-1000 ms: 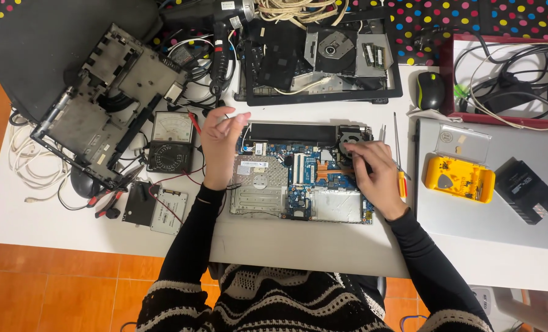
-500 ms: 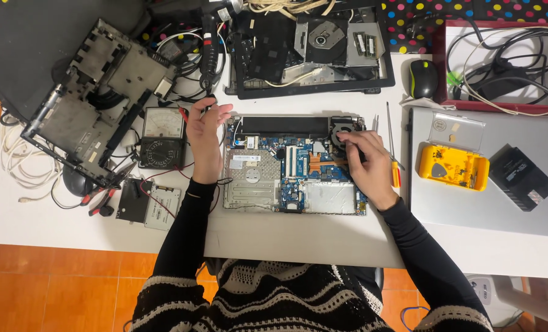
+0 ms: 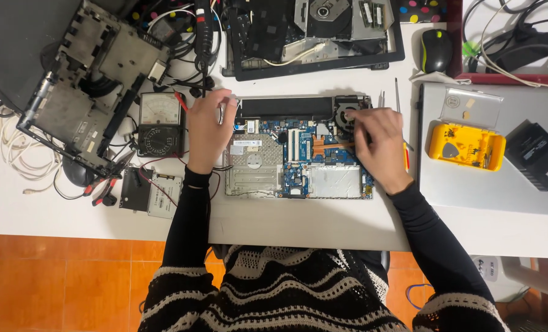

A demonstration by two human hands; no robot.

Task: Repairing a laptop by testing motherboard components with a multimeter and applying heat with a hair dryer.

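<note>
Opened laptop base (image 3: 298,166) steadied by left hand (image 3: 207,132), fingers curled at its edge; right hand (image 3: 377,144) pressed beside fan (image 3: 348,115), its grip unclear; careful component removal judged in hand.

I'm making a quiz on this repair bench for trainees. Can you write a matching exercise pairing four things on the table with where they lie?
Things:
1. analog multimeter
2. computer mouse
3. yellow tool case
4. cooling fan

Places:
A. on the grey laptop lid at the right
B. top right corner of the open laptop base
C. beside the left hand
D. beside the red tray of cables

Pairs: 1-C, 2-D, 3-A, 4-B
</note>
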